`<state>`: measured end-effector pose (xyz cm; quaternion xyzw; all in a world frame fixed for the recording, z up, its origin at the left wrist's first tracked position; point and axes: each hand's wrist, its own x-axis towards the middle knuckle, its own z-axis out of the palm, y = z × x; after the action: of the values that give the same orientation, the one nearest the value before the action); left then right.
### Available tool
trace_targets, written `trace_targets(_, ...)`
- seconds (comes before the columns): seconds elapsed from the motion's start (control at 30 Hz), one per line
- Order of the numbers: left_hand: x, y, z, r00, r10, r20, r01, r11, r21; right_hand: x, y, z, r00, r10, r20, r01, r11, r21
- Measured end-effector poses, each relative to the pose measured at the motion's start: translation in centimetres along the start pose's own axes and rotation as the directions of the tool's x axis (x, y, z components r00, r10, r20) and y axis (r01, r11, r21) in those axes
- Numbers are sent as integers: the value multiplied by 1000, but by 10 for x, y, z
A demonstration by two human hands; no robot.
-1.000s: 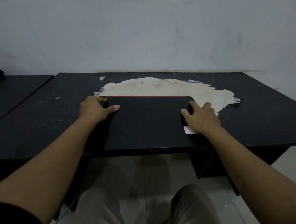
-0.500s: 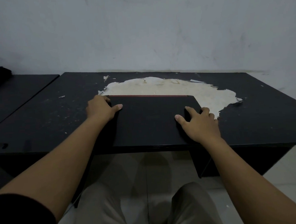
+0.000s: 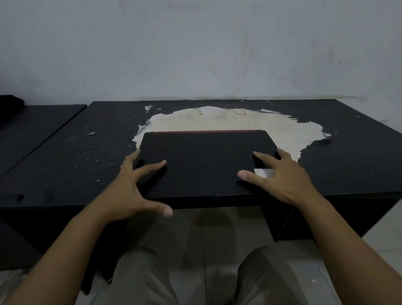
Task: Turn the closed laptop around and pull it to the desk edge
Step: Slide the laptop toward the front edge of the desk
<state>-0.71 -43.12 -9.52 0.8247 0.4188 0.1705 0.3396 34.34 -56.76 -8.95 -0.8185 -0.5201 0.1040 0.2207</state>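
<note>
A closed black laptop (image 3: 207, 161) with a red strip along its far edge lies flat on the black desk (image 3: 68, 164), its near edge level with the desk's front edge. My left hand (image 3: 130, 191) hovers at the laptop's near-left corner with fingers spread wide, holding nothing. My right hand (image 3: 278, 176) is at the near-right corner, fingers apart, partly over a small white sticker (image 3: 262, 172) on the lid. Whether the fingertips still touch the lid is unclear.
A large pale patch (image 3: 240, 122) where the desk's surface has peeled off lies behind the laptop. A second black desk (image 3: 26, 128) adjoins on the left. The wall rises right behind the desk. My knees are below the front edge.
Both hands have let go of the laptop's sides and drawn back toward me with fingers spread. The laptop stays at the desk's front edge.
</note>
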Motion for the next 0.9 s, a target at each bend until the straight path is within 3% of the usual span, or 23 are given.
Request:
trace_targets(0.13, -6, -12, 19, 971, 128, -202, -113, 990, 84, -24, 19, -8, 987, -146, 74, 147, 989, -19)
trace_targets(0.2, -5, -10, 20, 971, 131, -201, -113, 989, 100, -30, 28, -3, 982, -191, 7, 191, 981, 32)
trace_targets(0.3, -4, -11, 20, 968, 153, -197, -133, 985, 113, -33, 39, 11, 959, -192, -207, 233, 953, 192)
trace_targets(0.4, -3, -12, 25, 952, 172, -253, -134, 978, 161, -30, 44, 23, 927, -210, -309, 281, 937, 207)
trace_targets(0.63, -3, -13, 29, 930, 208, -303, -151, 968, 201, -22, 56, 30, 889, -303, -342, 367, 920, 137)
trace_targets(0.9, -2, -11, 29, 939, 181, -292, -122, 970, 208, -19, 58, 33, 898, -254, -359, 336, 923, 188)
